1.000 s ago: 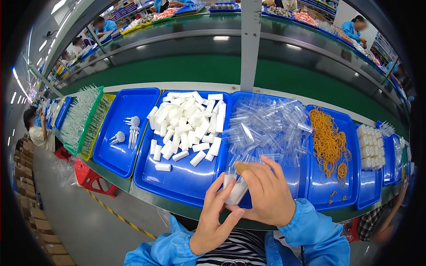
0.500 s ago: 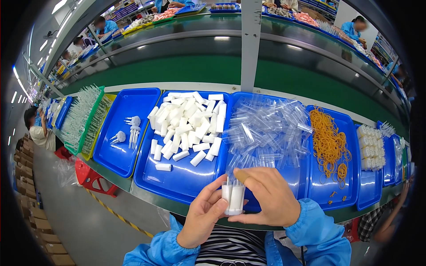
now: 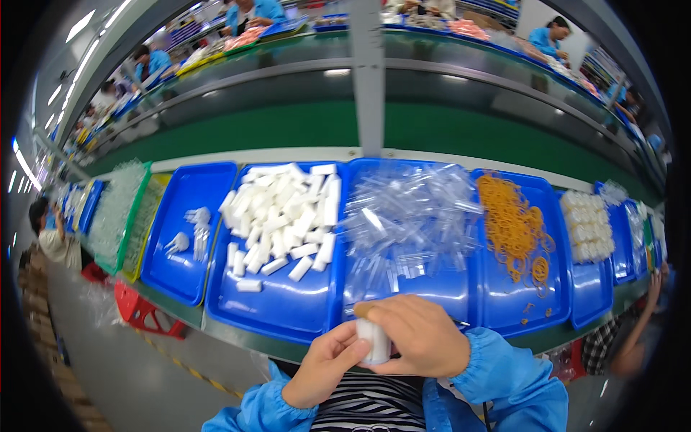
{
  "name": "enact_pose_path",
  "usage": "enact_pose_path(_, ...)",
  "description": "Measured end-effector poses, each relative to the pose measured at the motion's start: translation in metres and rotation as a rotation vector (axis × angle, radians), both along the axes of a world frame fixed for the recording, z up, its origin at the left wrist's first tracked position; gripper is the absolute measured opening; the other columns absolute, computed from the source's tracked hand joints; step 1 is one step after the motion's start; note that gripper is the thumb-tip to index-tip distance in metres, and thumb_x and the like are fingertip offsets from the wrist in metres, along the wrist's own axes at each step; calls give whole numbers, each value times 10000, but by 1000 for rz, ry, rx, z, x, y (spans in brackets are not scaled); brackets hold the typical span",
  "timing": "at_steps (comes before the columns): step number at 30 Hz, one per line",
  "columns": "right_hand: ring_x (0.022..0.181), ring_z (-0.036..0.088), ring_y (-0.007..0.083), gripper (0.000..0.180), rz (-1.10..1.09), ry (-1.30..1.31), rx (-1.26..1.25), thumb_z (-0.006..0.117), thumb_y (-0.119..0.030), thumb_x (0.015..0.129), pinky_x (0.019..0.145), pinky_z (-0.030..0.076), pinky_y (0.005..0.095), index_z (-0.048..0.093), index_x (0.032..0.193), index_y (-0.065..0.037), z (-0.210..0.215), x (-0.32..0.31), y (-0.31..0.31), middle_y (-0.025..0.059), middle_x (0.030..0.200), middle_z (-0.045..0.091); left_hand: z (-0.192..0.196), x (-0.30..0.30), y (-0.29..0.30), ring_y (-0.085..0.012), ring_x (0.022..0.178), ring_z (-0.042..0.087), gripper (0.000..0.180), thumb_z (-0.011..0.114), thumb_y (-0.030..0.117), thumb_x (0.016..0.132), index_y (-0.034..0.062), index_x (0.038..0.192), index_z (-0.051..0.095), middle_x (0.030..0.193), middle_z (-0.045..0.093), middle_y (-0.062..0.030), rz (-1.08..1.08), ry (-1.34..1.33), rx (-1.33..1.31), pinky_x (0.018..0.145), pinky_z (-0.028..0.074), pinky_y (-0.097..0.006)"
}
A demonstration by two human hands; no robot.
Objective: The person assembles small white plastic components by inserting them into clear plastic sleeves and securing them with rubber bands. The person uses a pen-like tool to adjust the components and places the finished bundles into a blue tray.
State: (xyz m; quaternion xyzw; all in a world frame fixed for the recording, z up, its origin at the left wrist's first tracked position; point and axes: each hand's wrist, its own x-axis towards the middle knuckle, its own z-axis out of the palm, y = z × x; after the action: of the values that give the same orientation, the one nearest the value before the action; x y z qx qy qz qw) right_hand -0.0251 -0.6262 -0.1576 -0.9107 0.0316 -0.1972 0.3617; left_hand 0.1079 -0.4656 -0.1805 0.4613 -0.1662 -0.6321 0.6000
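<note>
Low in front of me, my left hand [image 3: 325, 369] and my right hand [image 3: 428, 340] meet around a short bundle of white cylinders [image 3: 372, 340] with clear plastic about it. My left thumb and fingers pinch it from the left. My right fingers curl over its top and far side, and my right thumb lies along its lower end. Much of the bundle is hidden by the fingers. Just beyond the hands lies a heap of clear plastic tubes [image 3: 414, 209] in a blue tray; to its left, loose white cylinders [image 3: 284, 216] fill another blue tray [image 3: 270, 306].
Orange rubber bands [image 3: 511, 223] lie in a tray on the right, with white bundles [image 3: 586, 225] beyond. Leftward are a blue tray with a few small clear-and-white pieces [image 3: 199, 230] and a green tray [image 3: 128, 223]. A grey post [image 3: 367, 93] rises behind the trays. Other people work farther off.
The view has shifted, so trays and post appear farther left. Both hands stay on the bundle, which shows less between the fingers and sits slightly lower in the picture.
</note>
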Motion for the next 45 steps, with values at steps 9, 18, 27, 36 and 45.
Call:
enact_pose_path(9, 1122, 626, 321, 664, 54, -102, 31, 757, -260, 741, 910, 512, 449, 552, 1312, 10, -1, -20, 1, 141, 1255, 629, -34, -4, -15, -199, 1207, 570, 429, 648, 129, 944, 19, 1332, 502, 1293, 578, -84, -241, 283, 50, 1032, 457, -377)
enact_pose_path(18, 1174, 583, 302, 583, -4, -133, 69, 720, -278, 831, 990, 449, 409, 554, 1315, 1, -2, -50, -8, 147, 1265, 612, -15, -38, -47, -215, 1119, 616, 373, 668, 35, 911, 12, 1260, 539, 1180, 628, -99, -281, 357, 7, 960, 504, -376)
enact_pose_path(27, 805, 577, 270, 130, -797, -34, -455, 746, -128, 801, 748, 427, 409, 700, 909, -71, -30, -104, -114, 67, 790, 613, -3, -34, -49, -83, 704, 597, 317, 850, 31, 752, 29, 947, 601, 791, 644, -37, -99, -311, 31, 633, 482, -221)
enact_pose_path(36, 788, 593, 224, 112, -886, -130, 260, 745, -82, 801, 701, 436, 334, 646, 843, -53, -7, -96, -114, 71, 817, 593, -5, -28, -44, -54, 713, 582, 316, 899, 96, 726, 33, 859, 619, 763, 641, -6, 113, -522, 47, 658, 484, -201)
enact_pose_path(45, 797, 584, 237, 155, -238, 119, 510, 610, -176, 913, 711, 471, 399, 563, 954, -34, 29, -49, -14, 101, 888, 604, -10, -27, -55, -142, 854, 624, 232, 747, 98, 851, 25, 1022, 608, 922, 670, -78, 214, -633, -323, 780, 506, -299)
